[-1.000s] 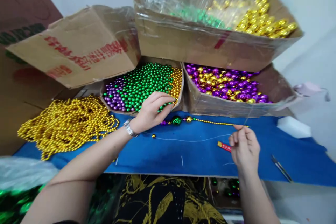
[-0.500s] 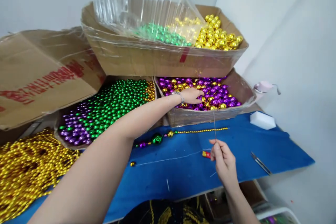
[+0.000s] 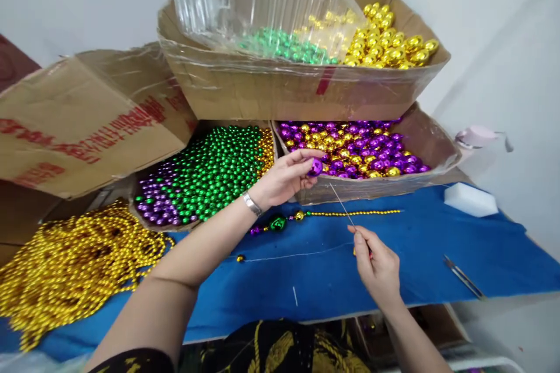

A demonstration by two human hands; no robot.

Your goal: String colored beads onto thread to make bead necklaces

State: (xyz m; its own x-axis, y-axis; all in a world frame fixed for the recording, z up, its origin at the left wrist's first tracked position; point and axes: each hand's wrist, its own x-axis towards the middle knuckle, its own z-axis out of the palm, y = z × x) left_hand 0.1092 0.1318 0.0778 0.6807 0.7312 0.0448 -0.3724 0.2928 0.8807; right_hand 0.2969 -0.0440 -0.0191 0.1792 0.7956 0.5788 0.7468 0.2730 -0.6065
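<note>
Between the fingers of my left hand (image 3: 286, 178) is a shiny purple bead (image 3: 315, 167), held in front of the box of purple and gold beads (image 3: 371, 184). My right hand (image 3: 380, 265) pinches a long thin needle (image 3: 340, 200), its tip pointing up and left toward the purple bead but apart from it. A white thread (image 3: 289, 256) runs across the blue cloth from near my right hand to a small gold bead (image 3: 240, 258). Behind it lies a strand of mixed beads (image 3: 277, 222), continuing into small gold beads.
A box of green, purple and gold beads (image 3: 210, 180) stands left of centre, with a heap of gold bead strings (image 3: 83, 262) beside it. Above sits a carton (image 3: 297, 93) of green and gold beads. Right on the blue cloth (image 3: 411, 256) are a white foam block (image 3: 471, 200) and thread snips (image 3: 464, 277).
My left hand has come out of the purple and gold bead box, back toward me, with a purple bead. The needle in my right hand now leans left. The view has shifted slightly.
</note>
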